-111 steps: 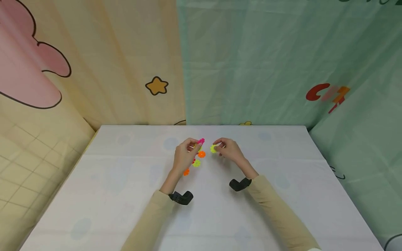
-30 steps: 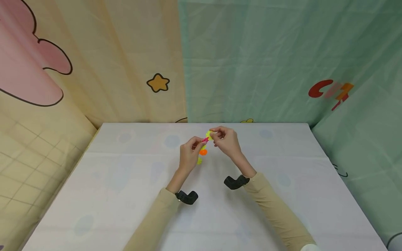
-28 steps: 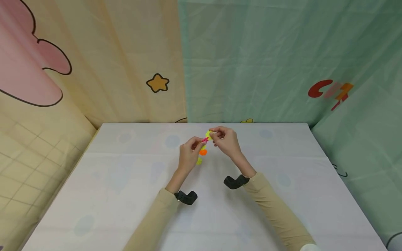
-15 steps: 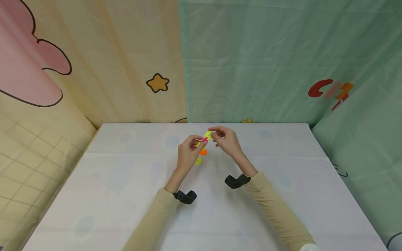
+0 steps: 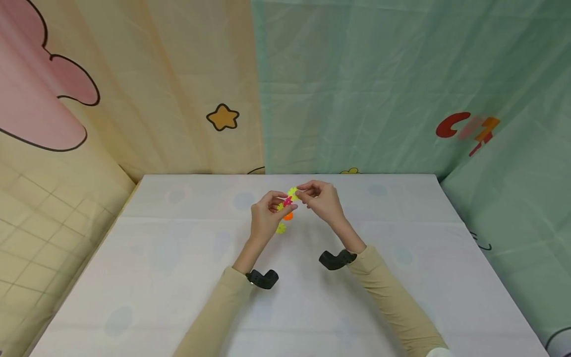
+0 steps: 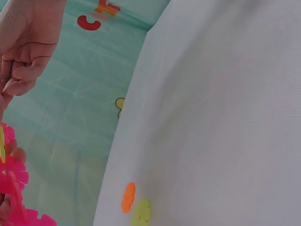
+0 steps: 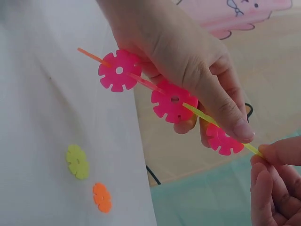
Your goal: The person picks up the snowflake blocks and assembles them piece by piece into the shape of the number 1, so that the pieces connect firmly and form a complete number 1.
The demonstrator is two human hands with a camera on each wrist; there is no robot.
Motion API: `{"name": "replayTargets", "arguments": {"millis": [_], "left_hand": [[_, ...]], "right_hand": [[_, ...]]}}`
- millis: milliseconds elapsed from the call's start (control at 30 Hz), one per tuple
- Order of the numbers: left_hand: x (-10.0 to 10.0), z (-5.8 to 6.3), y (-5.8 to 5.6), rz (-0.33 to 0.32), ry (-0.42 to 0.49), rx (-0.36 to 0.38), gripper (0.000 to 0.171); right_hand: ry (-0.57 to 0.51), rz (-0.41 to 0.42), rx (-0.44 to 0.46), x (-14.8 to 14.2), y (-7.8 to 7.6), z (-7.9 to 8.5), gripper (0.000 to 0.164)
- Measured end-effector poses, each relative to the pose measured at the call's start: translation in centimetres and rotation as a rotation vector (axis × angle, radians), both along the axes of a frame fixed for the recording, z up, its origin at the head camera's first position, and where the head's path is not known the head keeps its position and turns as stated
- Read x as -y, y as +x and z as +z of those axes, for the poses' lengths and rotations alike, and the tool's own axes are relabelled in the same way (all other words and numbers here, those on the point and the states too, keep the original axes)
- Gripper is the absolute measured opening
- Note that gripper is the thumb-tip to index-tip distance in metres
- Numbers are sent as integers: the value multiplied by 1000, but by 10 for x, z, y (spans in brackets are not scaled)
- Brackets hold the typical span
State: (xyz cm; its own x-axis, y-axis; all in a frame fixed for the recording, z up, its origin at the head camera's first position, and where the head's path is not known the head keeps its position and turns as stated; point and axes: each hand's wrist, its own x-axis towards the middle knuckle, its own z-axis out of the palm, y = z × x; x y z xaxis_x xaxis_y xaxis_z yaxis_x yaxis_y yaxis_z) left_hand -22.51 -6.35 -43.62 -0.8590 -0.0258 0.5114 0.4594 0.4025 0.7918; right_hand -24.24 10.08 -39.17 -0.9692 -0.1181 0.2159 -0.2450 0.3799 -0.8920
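Observation:
My left hand (image 5: 266,218) holds a chain of notched plastic snowflake discs between thumb and fingers. In the right wrist view the chain has several pink discs (image 7: 119,70), a yellow disc (image 7: 200,114) seen edge-on and an orange disc (image 7: 91,55) at its far end. My right hand (image 5: 323,203) pinches a yellow snowflake disc (image 5: 292,193) with thumb and index finger. Its edge meets the rim of the end pink disc (image 7: 225,140); how deep it sits is hidden. The left wrist view shows pink discs (image 6: 16,172) by the left fingers.
A loose yellow-green disc (image 7: 77,162) and an orange disc (image 7: 102,197) lie on the white-covered table (image 5: 178,297), below the hands. Printed curtains (image 5: 357,89) hang behind the table. Black wrist cameras (image 5: 337,259) sit on both wrists.
Earlier, the right hand's yellow disc was apart from the chain; now it meets the end pink disc. Over the last second both hands shifted slightly left, and the pink disc turned more into view.

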Motion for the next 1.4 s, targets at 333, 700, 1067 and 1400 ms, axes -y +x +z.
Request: {"name": "replayTargets", "arguments": {"millis": [333,700,1067,1400], "left_hand": [[1,-3,-3,32,-34,-75,30],[2,-1,-5,56,-37,-124,23],[8,1,-4,21,89,19,24],[15,2,-3,-2,134,192,26]], "right_hand": [[1,21,4,1,3,1,18],[22,47,-8,0,2,5,20],[8,26,-7,-1,-1,-1,21],[33,4,34,-2,-6,-17,20]]}}
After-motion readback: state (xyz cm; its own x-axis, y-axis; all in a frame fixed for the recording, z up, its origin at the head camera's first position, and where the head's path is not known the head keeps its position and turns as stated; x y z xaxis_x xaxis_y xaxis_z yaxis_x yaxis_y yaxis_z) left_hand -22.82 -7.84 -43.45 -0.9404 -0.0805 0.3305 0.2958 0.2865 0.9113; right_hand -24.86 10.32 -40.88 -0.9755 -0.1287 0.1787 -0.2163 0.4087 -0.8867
